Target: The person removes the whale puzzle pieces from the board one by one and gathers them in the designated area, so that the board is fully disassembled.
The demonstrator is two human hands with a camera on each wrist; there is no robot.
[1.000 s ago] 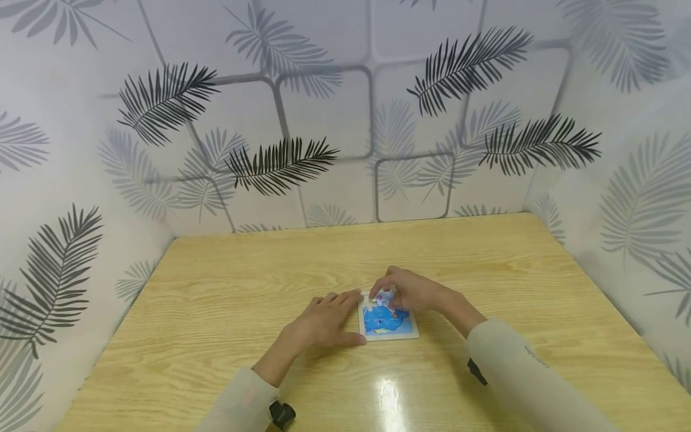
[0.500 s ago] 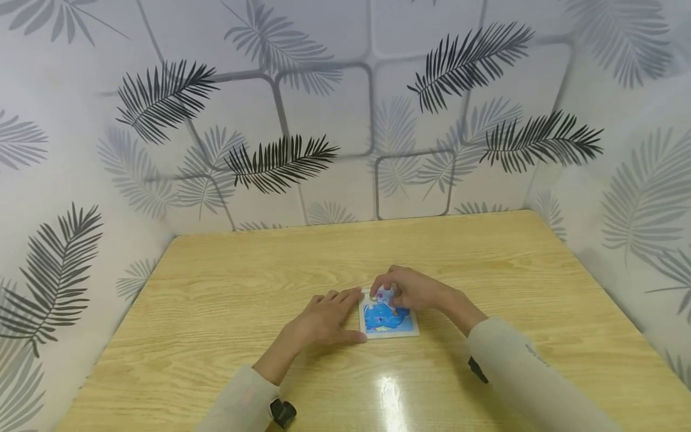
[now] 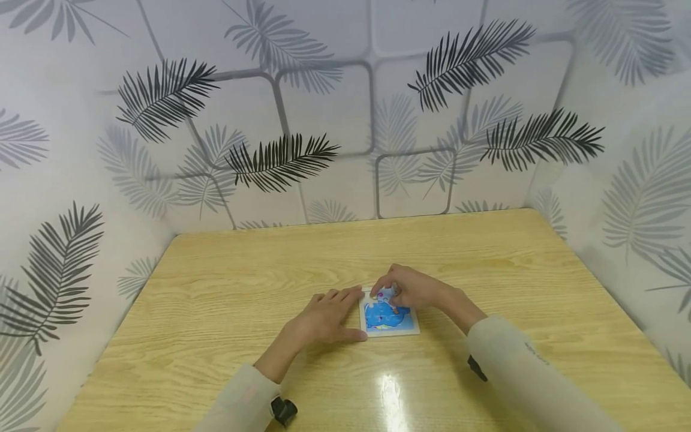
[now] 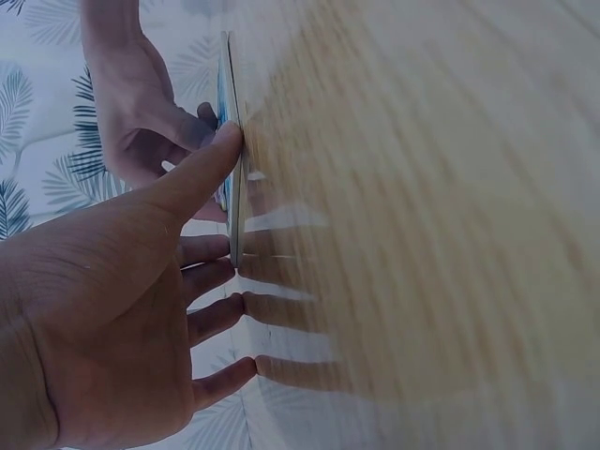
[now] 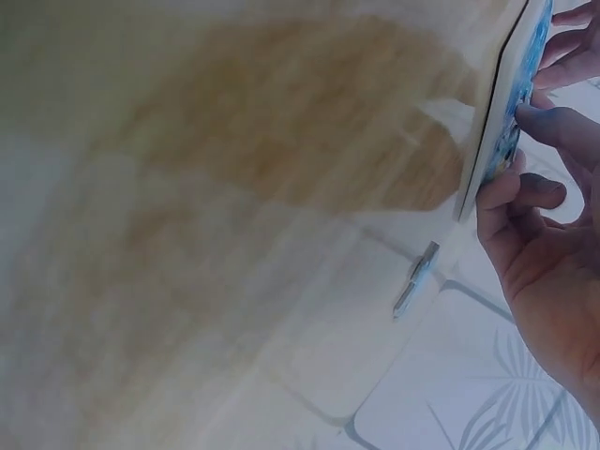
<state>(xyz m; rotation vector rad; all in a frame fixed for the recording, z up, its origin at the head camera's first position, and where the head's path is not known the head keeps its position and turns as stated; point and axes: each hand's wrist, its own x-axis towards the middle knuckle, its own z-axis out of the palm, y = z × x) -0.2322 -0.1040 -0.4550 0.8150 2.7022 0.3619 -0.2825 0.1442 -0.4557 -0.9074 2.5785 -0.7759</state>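
Note:
A small square jigsaw puzzle (image 3: 402, 324) with a white border and a blue cartoon animal lies flat on the wooden table. My left hand (image 3: 326, 318) rests at its left side, fingers spread and mostly straight. The thumb touches the near left corner, and a fingertip is at the far left corner. Over the puzzle's far part, my right hand (image 3: 418, 288) pinches a light blue puzzle piece (image 3: 385, 295) between curled fingers and thumb. The right hand hides the far right corner. In both wrist views, the puzzle is seen nearly edge-on.
The pale wooden table (image 3: 243, 270) stretches around the puzzle on all sides. Walls with a leaf pattern (image 3: 324, 180) stand behind it and at both sides. A small pale bar-like shape (image 5: 417, 281) shows in the right wrist view; its kind is unclear.
Both hands stay almost in place over the puzzle. The whole head view shifts up very slightly, and the right hand keeps its pinch on the puzzle piece.

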